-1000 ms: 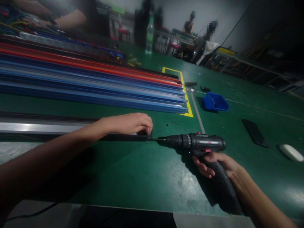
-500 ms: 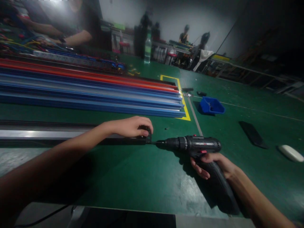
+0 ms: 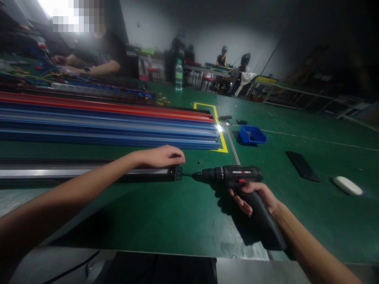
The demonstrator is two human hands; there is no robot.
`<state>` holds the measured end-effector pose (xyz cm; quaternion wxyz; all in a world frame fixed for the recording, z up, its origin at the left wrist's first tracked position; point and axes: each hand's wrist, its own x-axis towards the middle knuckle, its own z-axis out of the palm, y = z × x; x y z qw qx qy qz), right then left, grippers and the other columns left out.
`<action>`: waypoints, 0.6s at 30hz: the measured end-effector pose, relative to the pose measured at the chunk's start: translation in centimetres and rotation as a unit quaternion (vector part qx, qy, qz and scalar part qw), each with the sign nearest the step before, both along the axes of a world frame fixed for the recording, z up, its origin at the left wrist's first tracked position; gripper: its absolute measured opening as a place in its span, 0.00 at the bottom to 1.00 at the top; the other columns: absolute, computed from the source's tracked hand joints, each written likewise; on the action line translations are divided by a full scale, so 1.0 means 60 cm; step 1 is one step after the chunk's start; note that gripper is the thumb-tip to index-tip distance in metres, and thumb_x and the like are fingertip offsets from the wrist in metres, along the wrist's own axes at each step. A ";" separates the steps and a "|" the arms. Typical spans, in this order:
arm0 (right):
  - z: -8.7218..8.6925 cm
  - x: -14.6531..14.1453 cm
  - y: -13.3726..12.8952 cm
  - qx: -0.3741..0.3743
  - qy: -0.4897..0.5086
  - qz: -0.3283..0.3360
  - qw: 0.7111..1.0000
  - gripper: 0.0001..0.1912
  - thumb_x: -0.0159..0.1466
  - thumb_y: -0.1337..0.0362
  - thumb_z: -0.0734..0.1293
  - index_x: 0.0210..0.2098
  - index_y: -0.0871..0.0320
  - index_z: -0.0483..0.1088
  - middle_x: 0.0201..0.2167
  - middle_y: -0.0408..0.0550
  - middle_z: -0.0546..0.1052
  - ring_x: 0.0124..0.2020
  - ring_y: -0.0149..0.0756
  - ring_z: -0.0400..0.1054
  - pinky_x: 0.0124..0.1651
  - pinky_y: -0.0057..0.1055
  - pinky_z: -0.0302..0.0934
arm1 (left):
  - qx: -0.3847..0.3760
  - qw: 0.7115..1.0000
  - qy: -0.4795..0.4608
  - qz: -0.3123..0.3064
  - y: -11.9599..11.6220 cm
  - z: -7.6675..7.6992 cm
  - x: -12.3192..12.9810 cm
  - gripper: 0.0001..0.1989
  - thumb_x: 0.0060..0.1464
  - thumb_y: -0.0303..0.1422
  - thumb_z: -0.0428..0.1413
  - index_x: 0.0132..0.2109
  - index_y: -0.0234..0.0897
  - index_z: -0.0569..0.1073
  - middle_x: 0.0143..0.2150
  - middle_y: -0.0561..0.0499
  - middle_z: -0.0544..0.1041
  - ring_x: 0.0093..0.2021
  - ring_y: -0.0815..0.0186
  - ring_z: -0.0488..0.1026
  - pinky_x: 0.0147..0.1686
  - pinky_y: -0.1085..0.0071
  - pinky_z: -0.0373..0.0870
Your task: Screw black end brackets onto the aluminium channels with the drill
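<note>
My right hand (image 3: pixel 257 195) grips the handle of a black cordless drill (image 3: pixel 241 173), which points left. Its long thin bit (image 3: pixel 191 174) reaches to the black end cap (image 3: pixel 178 172) of a long dark profile (image 3: pixel 149 177). Whether the bit's tip sits in a screw is too small to make out. My left hand (image 3: pixel 161 156) rests over the profile close to that cap, fingers curled down on its far side and partly hidden. A bright silver strip (image 3: pixel 38 172) runs along the profile.
Beyond the profile lie several blue profiles (image 3: pixel 118 132) and red ones (image 3: pixel 118 105). Right of them are a blue bin (image 3: pixel 252 135), a flat black piece (image 3: pixel 302 165) and a white rounded object (image 3: pixel 347 185). Across the table, a person (image 3: pixel 100 59) works by coloured wires. A bottle (image 3: pixel 179 75) stands behind.
My left fingers have drawn back from the end cap, which now shows uncovered. The drill stays in line with it. The whole view has shifted a little.
</note>
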<state>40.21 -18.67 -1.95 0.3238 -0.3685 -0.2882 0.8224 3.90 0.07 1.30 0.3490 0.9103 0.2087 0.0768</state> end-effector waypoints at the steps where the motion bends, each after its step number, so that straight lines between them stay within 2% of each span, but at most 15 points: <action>1: 0.002 -0.001 0.001 0.011 0.005 -0.016 1.000 0.17 0.60 0.61 0.69 0.43 0.69 0.78 0.26 0.51 0.79 0.18 0.30 0.71 0.22 0.23 0.68 | 0.026 1.000 0.007 -0.003 0.000 0.002 0.011 0.18 0.70 0.44 0.51 0.48 0.37 0.80 0.46 0.46 0.82 0.46 0.62 0.78 0.47 0.70 0.68; 5: 0.013 -0.006 0.002 0.050 0.029 -0.079 0.995 0.17 0.59 0.63 0.69 0.43 0.69 0.78 0.26 0.50 0.78 0.18 0.28 0.67 0.23 0.25 0.67 | 0.094 0.995 0.020 -0.001 0.006 0.005 0.070 0.14 0.68 0.41 0.53 0.44 0.38 0.81 0.43 0.46 0.83 0.41 0.63 0.77 0.41 0.70 0.65; 8: 0.020 -0.003 0.003 0.090 0.047 -0.120 0.988 0.18 0.57 0.63 0.69 0.44 0.69 0.77 0.26 0.50 0.77 0.18 0.28 0.66 0.24 0.26 0.66 | 0.048 0.998 -0.007 0.030 0.019 0.002 0.118 0.15 0.68 0.37 0.51 0.41 0.35 0.80 0.41 0.44 0.82 0.40 0.63 0.77 0.40 0.69 0.66; 11: 0.027 0.000 0.004 0.108 0.071 -0.161 0.978 0.18 0.56 0.65 0.69 0.43 0.70 0.76 0.25 0.48 0.75 0.18 0.26 0.64 0.24 0.25 0.66 | 0.005 0.997 -0.047 0.053 0.034 -0.002 0.152 0.18 0.71 0.38 0.46 0.49 0.33 0.76 0.42 0.42 0.82 0.40 0.64 0.78 0.40 0.70 0.69; 13: 0.030 -0.001 0.005 0.106 0.101 -0.191 0.971 0.18 0.55 0.65 0.69 0.43 0.69 0.75 0.24 0.46 0.73 0.17 0.25 0.61 0.23 0.25 0.66 | -0.016 0.992 -0.073 0.102 0.039 -0.006 0.161 0.22 0.70 0.43 0.48 0.58 0.30 0.71 0.44 0.41 0.82 0.40 0.63 0.79 0.38 0.70 0.70; 15: 0.032 -0.004 0.005 0.097 0.141 -0.231 0.958 0.17 0.54 0.66 0.69 0.43 0.67 0.73 0.24 0.43 0.71 0.17 0.24 0.60 0.23 0.24 0.66 | -0.001 0.988 -0.054 0.142 0.036 -0.012 0.160 0.26 0.69 0.46 0.50 0.62 0.29 0.66 0.44 0.40 0.81 0.40 0.62 0.78 0.37 0.69 0.69; 18: 0.032 -0.012 0.007 0.073 0.195 -0.294 0.933 0.18 0.54 0.69 0.67 0.44 0.62 0.69 0.25 0.40 0.68 0.18 0.24 0.61 0.26 0.22 0.68 | 0.069 0.989 0.024 0.125 0.020 -0.022 0.150 0.22 0.66 0.45 0.55 0.56 0.31 0.70 0.41 0.44 0.81 0.37 0.61 0.76 0.35 0.69 0.67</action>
